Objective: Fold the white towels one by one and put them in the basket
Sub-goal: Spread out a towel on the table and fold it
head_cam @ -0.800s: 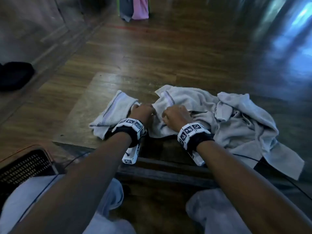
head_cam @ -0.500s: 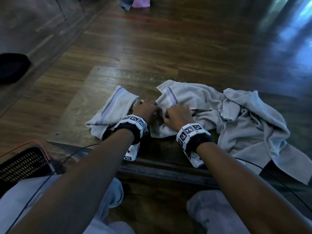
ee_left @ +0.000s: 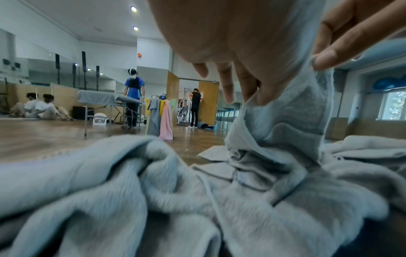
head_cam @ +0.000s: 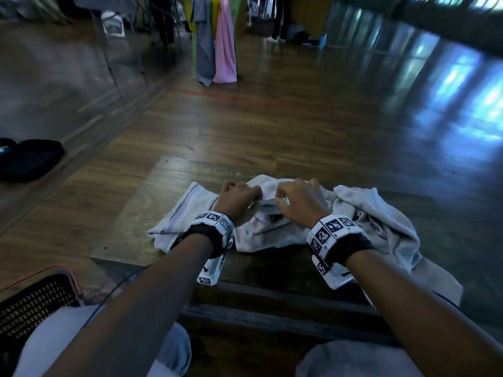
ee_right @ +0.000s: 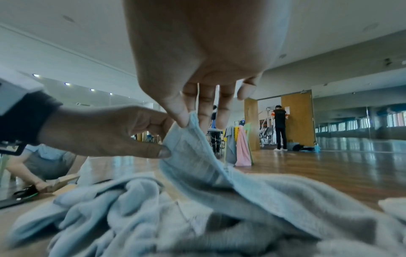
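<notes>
A crumpled white towel (head_cam: 266,232) lies in the middle of the low wooden table (head_cam: 163,183). My left hand (head_cam: 239,200) and right hand (head_cam: 299,202) sit close together and each pinches its raised top edge. In the right wrist view the right hand (ee_right: 186,120) pinches the towel's hem (ee_right: 197,153) between thumb and fingers, with the left hand (ee_right: 110,133) pinching beside it. The left wrist view shows the left hand (ee_left: 257,99) holding the lifted towel (ee_left: 285,125). A folded towel with a chequered stripe (head_cam: 185,216) lies to the left. The dark mesh basket (head_cam: 35,303) stands at lower left.
A heap of loose white towels (head_cam: 381,221) covers the table's right side and hangs over its front edge. Coloured cloths hang on a rack (head_cam: 215,44) far ahead on the wooden floor. A black bag (head_cam: 30,159) lies at left. People stand and sit in the background.
Both hands have lifted the towel's edge up off the table and moved slightly forward. The head camera has tilted up, showing more of the room.
</notes>
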`<state>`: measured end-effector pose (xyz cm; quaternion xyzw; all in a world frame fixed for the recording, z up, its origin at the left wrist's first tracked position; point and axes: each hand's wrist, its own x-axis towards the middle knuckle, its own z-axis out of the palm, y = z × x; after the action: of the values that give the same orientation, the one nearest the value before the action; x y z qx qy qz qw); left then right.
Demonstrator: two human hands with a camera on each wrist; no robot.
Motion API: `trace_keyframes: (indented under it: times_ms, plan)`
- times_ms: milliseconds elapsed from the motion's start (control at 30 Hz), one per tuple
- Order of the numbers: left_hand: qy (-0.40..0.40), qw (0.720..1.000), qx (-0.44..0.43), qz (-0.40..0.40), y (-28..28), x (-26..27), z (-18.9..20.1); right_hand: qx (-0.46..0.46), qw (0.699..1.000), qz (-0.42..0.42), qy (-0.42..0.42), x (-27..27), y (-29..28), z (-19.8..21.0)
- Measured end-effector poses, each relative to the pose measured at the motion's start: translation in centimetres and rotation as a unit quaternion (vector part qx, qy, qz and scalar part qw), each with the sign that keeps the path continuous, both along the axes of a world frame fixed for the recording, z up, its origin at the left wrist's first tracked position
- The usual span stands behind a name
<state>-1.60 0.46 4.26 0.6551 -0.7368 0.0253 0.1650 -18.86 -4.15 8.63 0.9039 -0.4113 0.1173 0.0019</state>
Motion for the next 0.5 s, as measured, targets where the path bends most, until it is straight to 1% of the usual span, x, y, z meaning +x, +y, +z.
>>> trace_keyframes:
  times_ms: [67,167,300,367,500]
  plan:
    - [0.004,1.000,-0.019,0.004,0.5,-0.5,2.1,-0.022,1.000,0.001,-0.007,-0.9,0.6,2.7]
    - [0.001,0.999,-0.040,0.012,1.3,-1.1,5.1,-0.054,0.998,-0.005,-0.042,-2.5,1.5,6.7]
    - [-0.007,0.999,-0.036,0.037,2.1,-1.1,8.5,-0.105,0.993,-0.018,-0.048,-4.9,2.4,11.6]
    - [-0.020,0.998,-0.034,0.055,2.3,-0.7,9.7,-0.114,0.991,-0.036,-0.063,-6.2,2.4,13.4]
    - [-0.018,0.998,-0.042,0.054,3.0,-0.1,12.2,-0.130,0.986,-0.064,-0.085,-9.0,2.4,16.7]
